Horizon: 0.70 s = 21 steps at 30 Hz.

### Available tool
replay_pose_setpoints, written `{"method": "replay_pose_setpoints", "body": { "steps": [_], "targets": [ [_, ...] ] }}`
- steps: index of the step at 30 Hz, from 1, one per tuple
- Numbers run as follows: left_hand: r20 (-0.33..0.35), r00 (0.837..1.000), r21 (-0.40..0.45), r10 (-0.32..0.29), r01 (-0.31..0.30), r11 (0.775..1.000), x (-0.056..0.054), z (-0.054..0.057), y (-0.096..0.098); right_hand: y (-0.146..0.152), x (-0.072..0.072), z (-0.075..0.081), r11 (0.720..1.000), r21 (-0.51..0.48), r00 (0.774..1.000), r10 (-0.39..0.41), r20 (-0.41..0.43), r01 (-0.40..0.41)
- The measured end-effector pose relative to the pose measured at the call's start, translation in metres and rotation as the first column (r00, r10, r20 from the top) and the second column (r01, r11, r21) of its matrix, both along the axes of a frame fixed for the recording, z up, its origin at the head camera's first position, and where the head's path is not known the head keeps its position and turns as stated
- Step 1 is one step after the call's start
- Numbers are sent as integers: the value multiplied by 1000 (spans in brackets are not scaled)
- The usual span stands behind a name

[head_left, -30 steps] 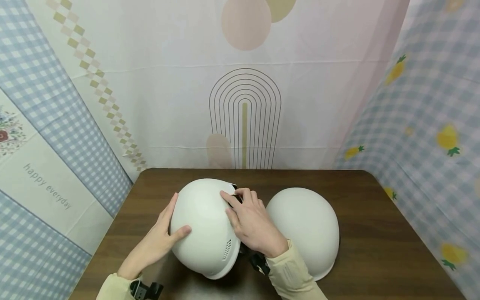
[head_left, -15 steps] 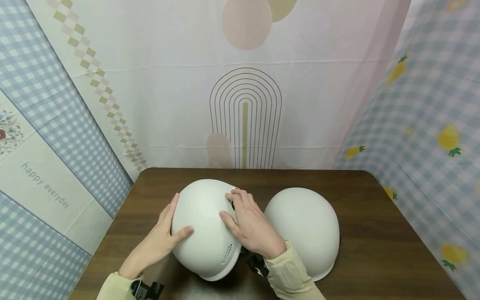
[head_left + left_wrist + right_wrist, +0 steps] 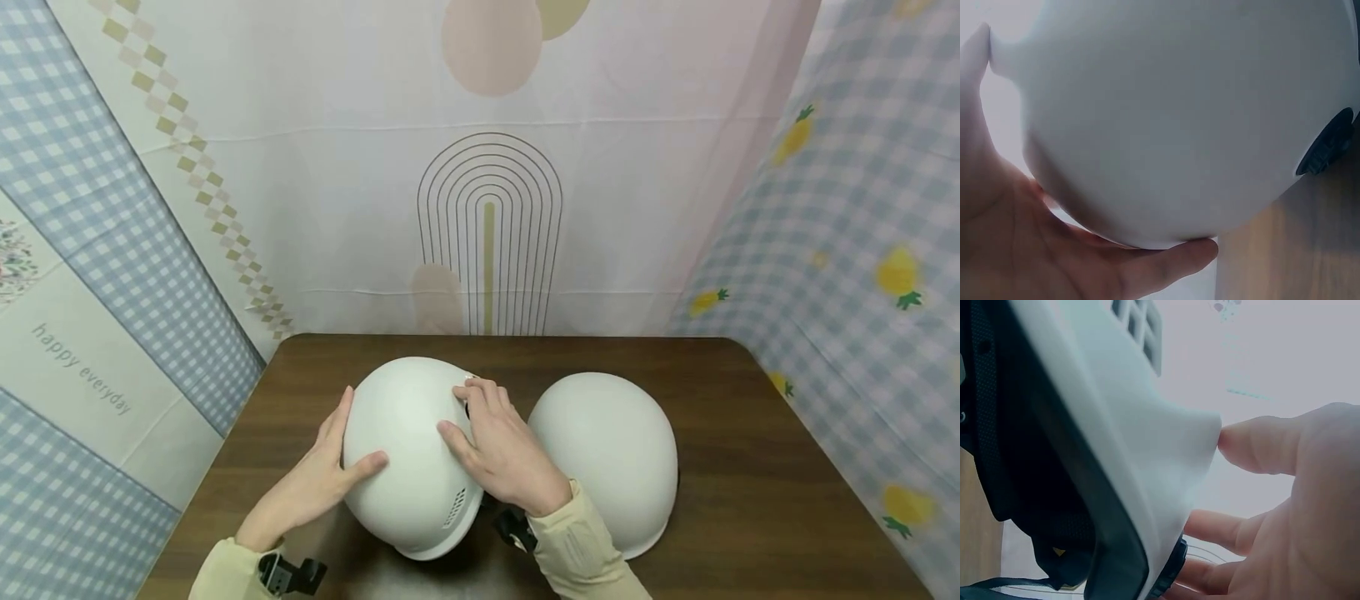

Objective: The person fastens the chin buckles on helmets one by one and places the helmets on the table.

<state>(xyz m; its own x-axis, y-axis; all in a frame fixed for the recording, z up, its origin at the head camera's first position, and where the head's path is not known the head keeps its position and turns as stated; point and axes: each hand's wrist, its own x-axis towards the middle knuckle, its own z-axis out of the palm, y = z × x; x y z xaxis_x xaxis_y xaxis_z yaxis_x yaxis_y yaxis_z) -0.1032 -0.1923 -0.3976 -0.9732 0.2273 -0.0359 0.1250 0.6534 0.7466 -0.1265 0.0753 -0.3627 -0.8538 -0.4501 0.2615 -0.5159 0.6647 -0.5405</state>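
Observation:
A white helmet [image 3: 408, 433] with a patch of vent holes [image 3: 455, 507] is tipped on its side, its opening facing right. My left hand [image 3: 315, 475] holds the shell from the left, thumb on the near side and fingers behind. My right hand [image 3: 513, 454] grips the right edge, its thumb on the shell and its fingers over the rim. In the right wrist view those fingers lie at a black round knob [image 3: 1171, 569]. Dark lining and a strap [image 3: 988, 412] show inside. Another black knob [image 3: 1329, 147] appears in the left wrist view.
A second white helmet [image 3: 611, 458], dome up, stands on the brown wooden table [image 3: 765, 467] just right of my right forearm. Behind the table hangs a patterned white cloth [image 3: 360, 208]. Checked cloths flank both sides, including one with pineapples [image 3: 847, 333].
My right fingers have shifted over the helmet's right edge and cover more of the black part there. The right thumb has slid slightly left on the shell. The left hand keeps its hold.

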Motion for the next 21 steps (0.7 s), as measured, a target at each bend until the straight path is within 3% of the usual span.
{"method": "replay_pose_setpoints", "body": {
  "steps": [8, 21],
  "targets": [
    [66, 998, 12, -3, 2, 1000, -1, 0, -3, 0, -1, 0, 1000, 2, 1000, -5, 25, 5],
    [47, 998, -34, 34, -32, 999, -1, -6, -2, 3, -3, -9, 1000, -18, 994, -9, 105, 11]
  ]
}}
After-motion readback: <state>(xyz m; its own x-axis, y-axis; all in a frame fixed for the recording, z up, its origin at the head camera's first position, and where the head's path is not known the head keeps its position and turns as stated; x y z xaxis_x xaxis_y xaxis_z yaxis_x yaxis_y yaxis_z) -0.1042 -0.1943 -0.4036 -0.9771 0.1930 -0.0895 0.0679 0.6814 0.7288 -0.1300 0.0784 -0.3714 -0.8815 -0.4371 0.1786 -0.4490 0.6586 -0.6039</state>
